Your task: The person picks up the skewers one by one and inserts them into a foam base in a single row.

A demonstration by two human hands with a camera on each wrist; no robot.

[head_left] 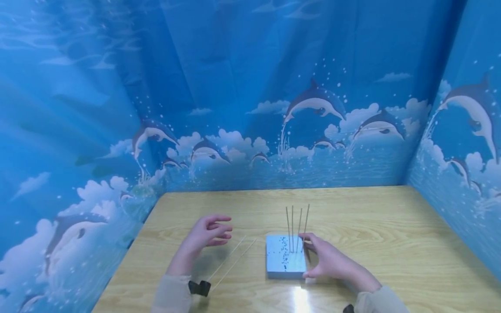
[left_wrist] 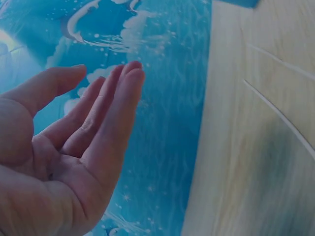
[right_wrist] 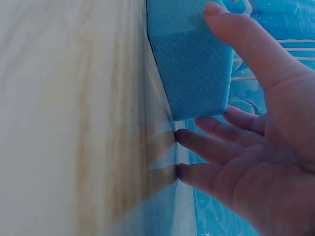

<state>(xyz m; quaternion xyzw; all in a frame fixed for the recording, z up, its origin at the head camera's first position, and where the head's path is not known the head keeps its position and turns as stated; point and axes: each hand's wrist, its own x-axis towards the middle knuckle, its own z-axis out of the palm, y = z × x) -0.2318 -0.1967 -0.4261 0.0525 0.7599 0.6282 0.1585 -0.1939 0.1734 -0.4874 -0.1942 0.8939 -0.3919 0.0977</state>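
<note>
A blue foam block (head_left: 276, 256) with many small dark holes in its top lies on the table. Several thin sticks (head_left: 292, 226) stand upright in it, a little splayed, toward its right side. My right hand (head_left: 330, 261) spans the block's right side, thumb at the front corner and fingers toward the back corner. In the right wrist view the thumb touches the block (right_wrist: 192, 64), and some fingertips rest on the table. My left hand (head_left: 209, 234) hovers over the table left of the block, its fingers loosely bent around nothing. Two pale thin sticks (head_left: 234, 264) lie beside it.
The wooden table (head_left: 375, 226) stretches around the block, with a light glare near its front. A blue curtain (head_left: 235, 87) printed with dolphins and clouds hangs behind the table and along both sides. Dark straps sit at both sleeves.
</note>
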